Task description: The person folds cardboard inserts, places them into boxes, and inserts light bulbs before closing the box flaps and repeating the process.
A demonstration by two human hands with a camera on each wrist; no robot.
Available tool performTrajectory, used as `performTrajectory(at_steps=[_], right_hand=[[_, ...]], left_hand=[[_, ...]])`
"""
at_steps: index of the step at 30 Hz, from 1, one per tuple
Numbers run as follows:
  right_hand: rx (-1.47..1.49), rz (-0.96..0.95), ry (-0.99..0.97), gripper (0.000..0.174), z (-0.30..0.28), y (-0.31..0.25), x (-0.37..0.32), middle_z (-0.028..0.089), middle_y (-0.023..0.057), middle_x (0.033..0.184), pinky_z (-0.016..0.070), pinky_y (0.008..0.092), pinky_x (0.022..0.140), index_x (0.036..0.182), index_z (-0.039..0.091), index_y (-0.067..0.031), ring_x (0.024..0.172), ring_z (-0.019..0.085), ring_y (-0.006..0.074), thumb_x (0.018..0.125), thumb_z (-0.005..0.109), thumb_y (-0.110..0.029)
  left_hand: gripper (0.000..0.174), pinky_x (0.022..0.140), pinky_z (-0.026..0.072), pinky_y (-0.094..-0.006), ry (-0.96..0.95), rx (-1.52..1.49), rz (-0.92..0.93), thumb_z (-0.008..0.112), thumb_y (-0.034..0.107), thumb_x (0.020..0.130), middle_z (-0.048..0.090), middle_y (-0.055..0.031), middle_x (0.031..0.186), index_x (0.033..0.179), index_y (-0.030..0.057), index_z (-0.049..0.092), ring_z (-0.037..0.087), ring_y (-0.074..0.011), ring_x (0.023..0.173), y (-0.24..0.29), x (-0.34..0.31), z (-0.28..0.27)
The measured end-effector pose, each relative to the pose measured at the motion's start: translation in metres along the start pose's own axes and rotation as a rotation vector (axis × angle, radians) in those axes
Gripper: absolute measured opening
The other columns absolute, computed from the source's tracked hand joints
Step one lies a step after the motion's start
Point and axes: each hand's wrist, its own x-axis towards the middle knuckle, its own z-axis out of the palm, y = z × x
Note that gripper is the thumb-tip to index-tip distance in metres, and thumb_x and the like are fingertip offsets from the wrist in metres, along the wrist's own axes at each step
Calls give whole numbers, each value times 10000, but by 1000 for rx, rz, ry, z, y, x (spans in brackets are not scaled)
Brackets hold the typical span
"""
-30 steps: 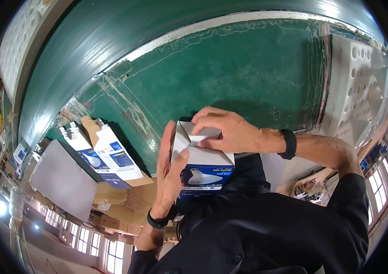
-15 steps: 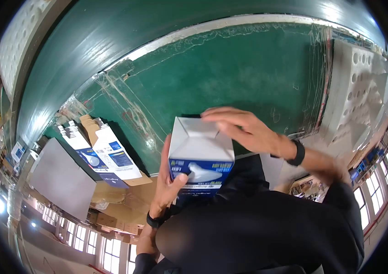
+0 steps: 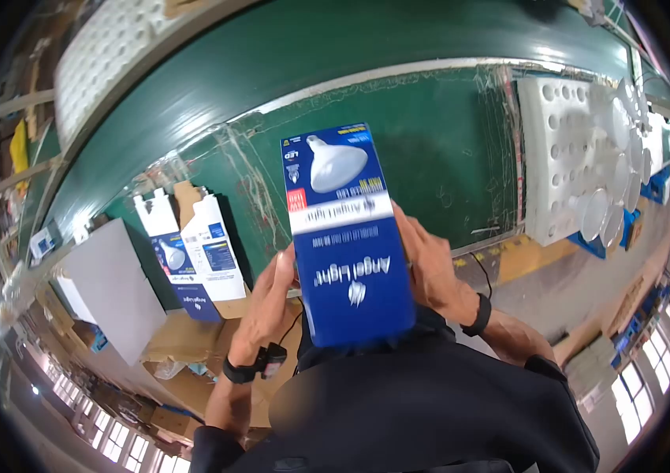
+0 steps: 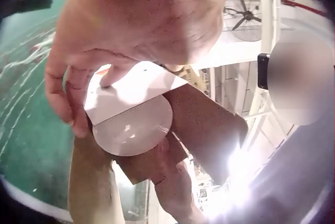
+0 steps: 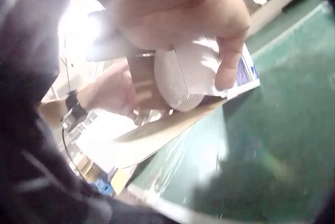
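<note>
A blue and white printed box (image 3: 351,260) is held up in front of the body. The left hand (image 3: 268,303) grips its left side and the right hand (image 3: 433,268) its right side. In the left wrist view, the box's brown flaps (image 4: 207,124) spread out around a round, whitish bulb face (image 4: 133,129) at the opening, with the left hand (image 4: 141,19) above. From the right wrist, the same bulb face (image 5: 175,80) shows beneath the right hand (image 5: 178,14), and a long flap (image 5: 167,135) extends below it.
Flattened printed cartons (image 3: 197,252) lie at the left of the green table (image 3: 437,142). On the right stands a white foam tray with holes (image 3: 552,165), clear round covers (image 3: 595,213) beside it. A grey panel (image 3: 114,288) and an open brown carton (image 3: 181,335) are at lower left.
The box has tipped, so its printed side faces the head camera and its white folded end is out of sight. The right hand has moved from that end to the box's right side.
</note>
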Motion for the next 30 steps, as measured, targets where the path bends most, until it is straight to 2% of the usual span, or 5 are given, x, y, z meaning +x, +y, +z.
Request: performTrajectory(at_steps=[7,14,17,23,30], right_hand=[[-124,-108,140,391,-51,-10,57,663,232,961,517,490,639,1196,496,2,786,648,449,855,675,-65],[-28,-398,233,129,-48,-47,66,652,166,905,510,489,708,879,594,-37,798,640,402,857,697,-112],[-326,-535,-122,141,-52,-65,107,666,120,813,513,455,721,861,643,-38,786,640,386,865,710,-162],[-524,-259,-624,197,-19,-50,163,697,162,766,536,440,706,797,664,2,779,699,341,740,783,-145],[-450,-156,-589,182,-7,-26,171,727,168,862,536,444,730,839,680,-1,841,708,338,782,718,-169]], left_hand=[[617,996,460,-387,103,-175,108,357,505,1087,605,-110,1367,1424,21,537,583,-192,1166,21,6,28],[750,1135,406,-386,348,-299,533,563,203,1006,302,-186,1621,1634,95,167,507,-188,1280,-10,16,46],[472,891,485,-311,207,-94,569,558,217,1001,623,-98,1178,1417,3,500,556,-155,977,0,41,22],[379,688,487,-387,311,-17,639,486,155,986,648,-131,839,1327,0,544,551,-231,674,-3,61,17],[636,1097,439,-436,616,381,1049,592,-41,832,532,-246,1411,1453,-8,455,477,-431,1344,17,4,23]])
